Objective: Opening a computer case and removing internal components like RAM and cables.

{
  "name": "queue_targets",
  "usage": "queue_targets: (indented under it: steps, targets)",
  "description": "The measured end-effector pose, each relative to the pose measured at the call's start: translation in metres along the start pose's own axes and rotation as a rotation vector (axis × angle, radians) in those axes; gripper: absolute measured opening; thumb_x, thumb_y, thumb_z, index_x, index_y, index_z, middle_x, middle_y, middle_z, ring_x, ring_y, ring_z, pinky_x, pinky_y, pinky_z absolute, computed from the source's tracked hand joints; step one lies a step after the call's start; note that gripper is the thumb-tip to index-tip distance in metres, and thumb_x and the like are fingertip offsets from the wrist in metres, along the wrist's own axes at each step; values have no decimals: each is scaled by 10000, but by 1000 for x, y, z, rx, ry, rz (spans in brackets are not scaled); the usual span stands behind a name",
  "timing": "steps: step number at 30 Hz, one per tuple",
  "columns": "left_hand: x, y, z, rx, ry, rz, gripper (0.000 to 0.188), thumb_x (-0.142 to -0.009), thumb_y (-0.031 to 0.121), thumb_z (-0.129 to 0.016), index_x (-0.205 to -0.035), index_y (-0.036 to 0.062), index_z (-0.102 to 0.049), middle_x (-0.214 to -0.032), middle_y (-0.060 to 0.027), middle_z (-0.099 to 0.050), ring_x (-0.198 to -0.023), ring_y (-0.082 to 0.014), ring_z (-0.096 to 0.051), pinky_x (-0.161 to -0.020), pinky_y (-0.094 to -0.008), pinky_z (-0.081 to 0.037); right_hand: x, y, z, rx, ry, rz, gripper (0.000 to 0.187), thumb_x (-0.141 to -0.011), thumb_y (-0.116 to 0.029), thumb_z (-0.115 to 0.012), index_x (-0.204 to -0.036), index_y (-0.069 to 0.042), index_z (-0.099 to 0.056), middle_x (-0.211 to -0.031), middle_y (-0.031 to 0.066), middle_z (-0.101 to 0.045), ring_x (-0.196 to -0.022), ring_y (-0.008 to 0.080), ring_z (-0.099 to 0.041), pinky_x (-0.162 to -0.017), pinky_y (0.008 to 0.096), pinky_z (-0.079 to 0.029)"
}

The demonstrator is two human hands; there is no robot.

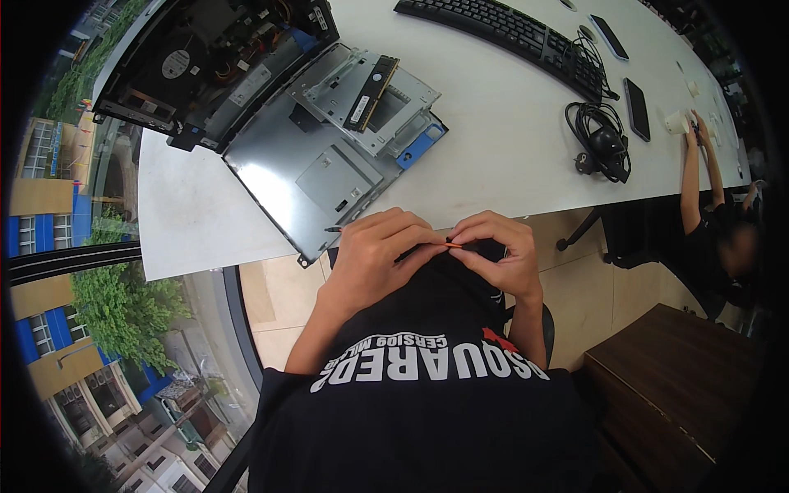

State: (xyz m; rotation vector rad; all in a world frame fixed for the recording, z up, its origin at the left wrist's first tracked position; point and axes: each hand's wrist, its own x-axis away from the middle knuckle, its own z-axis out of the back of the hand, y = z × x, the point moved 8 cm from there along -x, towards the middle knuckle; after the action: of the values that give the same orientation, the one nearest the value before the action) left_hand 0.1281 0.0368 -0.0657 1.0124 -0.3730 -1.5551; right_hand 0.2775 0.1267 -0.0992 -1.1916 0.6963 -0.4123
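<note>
My left hand [385, 251] and my right hand [503, 255] meet at the table's near edge, both closed in a pinch. Between their fingertips is a slim orange-and-black piece [453, 245], mostly covered by the fingers. A thin dark tip [333, 229] pokes out beyond the left hand's knuckles; I cannot tell if it belongs to the same piece. Just past my left hand lies a metal computer side panel [271, 189]. On it is a metal drive bracket [419, 97] with a blue latch, and a memory module [374, 92] rests across the bracket.
An open computer case [238, 78] stands at the far left. A keyboard [509, 37], a coiled black power cable [604, 144] and two phones, one nearer [636, 109] and one farther [609, 38], lie to the right. Another person's hands [699, 135] hold something by a white cup [676, 123]. A brown cabinet [657, 386] stands lower right.
</note>
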Motion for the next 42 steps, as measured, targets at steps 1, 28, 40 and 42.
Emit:
queue_targets:
  steps: [1,28,40,42]
  targets:
    - [0,0,0,-7,1,6,187,-759,26,-848,-921,68,-764,-858,-37,-735,-743,-185,-691,-630,-299,-540,-1,0,-2,22,-14,18,213,-771,70,-816,-959,-13,-760,-990,107,-757,-864,183,-737,-764,283,-587]
    - [-1,1,2,-13,72,-11,198,-746,53,-876,-902,79,-758,-833,-24,-732,-732,-183,-687,-649,-299,-505,-4,-5,11,19,-14,44,206,-762,59,-822,-937,-24,-753,-962,95,-758,-841,172,-729,-743,276,-564]
    - [1,7,1,-87,90,-79,212,-722,61,-882,-886,85,-749,-844,-18,-733,-765,-185,-678,-657,-315,-520,-2,-3,10,25,47,87,182,-756,63,-831,-906,-20,-771,-940,95,-759,-837,187,-743,-748,284,-581]
    - [-1,7,2,-95,92,-75,216,-718,60,-882,-888,86,-751,-846,-18,-734,-779,-185,-679,-664,-313,-522,-3,-4,11,25,41,92,182,-756,69,-828,-905,-18,-770,-937,96,-758,-838,188,-744,-746,283,-580]
